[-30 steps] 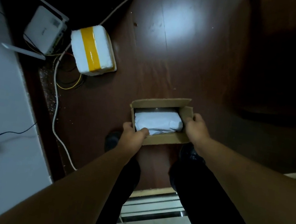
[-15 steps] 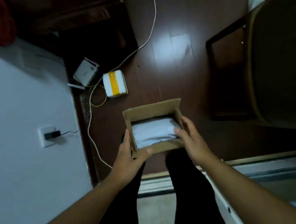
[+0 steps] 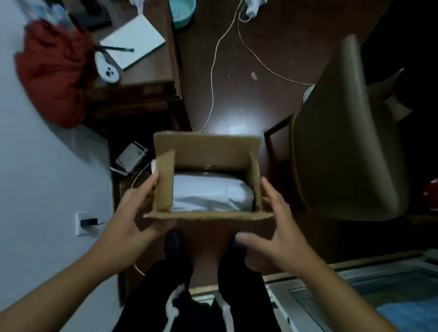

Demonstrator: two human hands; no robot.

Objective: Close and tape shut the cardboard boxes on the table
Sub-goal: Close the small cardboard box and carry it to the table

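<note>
I hold a small open cardboard box [image 3: 206, 149] in the air above the dark wooden floor, its flaps standing up. Inside it lies a white wrapped package [image 3: 211, 193]. My left hand [image 3: 130, 218] grips the box's left near corner, fingers up along the left wall. My right hand [image 3: 279, 231] grips the right near corner, fingers along the right wall and the thumb reaching under the near edge. No tape is in view.
A wooden desk [image 3: 145, 83] at the upper left carries a white notebook [image 3: 134, 39] and a red cloth [image 3: 53, 70]. A teal bowl [image 3: 179, 3] sits beside it. A tan chair [image 3: 343, 144] stands to the right. A router [image 3: 131, 157] and cables [image 3: 216, 60] lie on the floor.
The box has come up off the floor toward the camera in both hands. The view has lifted, bringing the desk and chair in; the white-and-yellow block is out of sight.
</note>
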